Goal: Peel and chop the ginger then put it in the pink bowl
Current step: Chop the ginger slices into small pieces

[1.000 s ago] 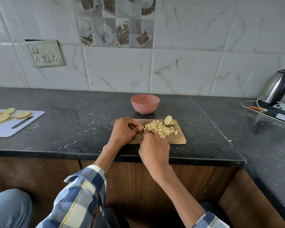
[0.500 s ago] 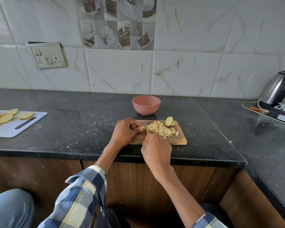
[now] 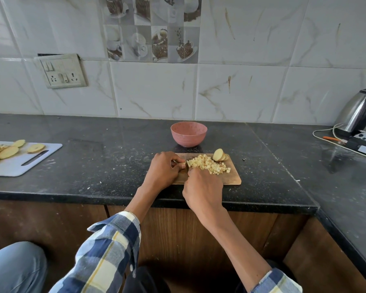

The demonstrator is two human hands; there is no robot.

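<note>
The left hand (image 3: 164, 170) pinches a small ginger piece (image 3: 181, 166) on the wooden board (image 3: 230, 178), which lies near the table's front edge. The right hand (image 3: 203, 188) grips a knife, its blade barely visible. Chopped ginger (image 3: 208, 164) lies just beyond the right hand; the pink bowl (image 3: 189, 133) stands farther back, apart from the board.

The person wears a checked shirt in navy blue, lighter blue and cream, crossed by thin yellow lines. The left sleeve (image 3: 106, 252) is pushed up the forearm, its cuff folded back into a loose, rumpled band showing a pale inner face, with a small button at the edge of the fabric. The right sleeve (image 3: 276, 281) carries the same check and also sits up the forearm, its cuff edge slightly frayed. Both forearms are bare below the cuffs. The left hand (image 3: 163, 169) and the right hand (image 3: 203, 188) carry no rings, watch or gloves. Light blue denim trousers (image 3: 15, 267) cover a knee at lower left.
</note>
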